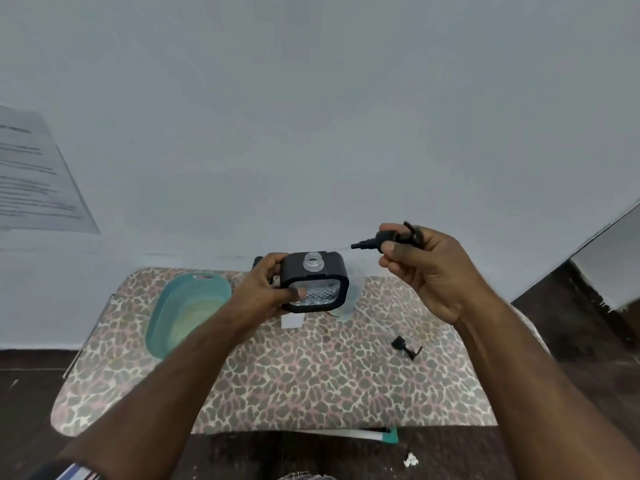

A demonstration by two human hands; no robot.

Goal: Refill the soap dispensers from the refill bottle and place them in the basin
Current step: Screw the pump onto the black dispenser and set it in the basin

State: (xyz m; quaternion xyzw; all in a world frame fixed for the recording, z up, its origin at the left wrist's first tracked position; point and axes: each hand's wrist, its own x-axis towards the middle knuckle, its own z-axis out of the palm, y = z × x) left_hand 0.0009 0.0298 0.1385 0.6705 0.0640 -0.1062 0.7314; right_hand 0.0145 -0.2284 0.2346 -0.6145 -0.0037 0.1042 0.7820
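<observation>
Bench [277,382] with leopard-print cover carried the teal basin [173,320] at its left, nothing seen inside it. Left hand [266,289] gripped the square black-framed soap dispenser [313,282] above the bench centre, fingers [273,263] curled round its far side, thumb on the clear ribbed front, threaded neck open and facing up. Right hand [426,268] pinched the black pump head [384,237] just right of the neck, its clear dip tube pointing toward the opening; whether the tube tip was inside the neck could not be told. A second pump head [405,346] lay loose on the bench, right side. Something clear sat behind the dispenser, possibly the refill bottle, mostly hidden. Fill level unclear. Judged step: pump separated from the dispenser body. To do it well: keep the body level and steady in the left grip, move the pump straight along the neck axis so the tube doesn't snag or drip, keep drips over the bench.
</observation>
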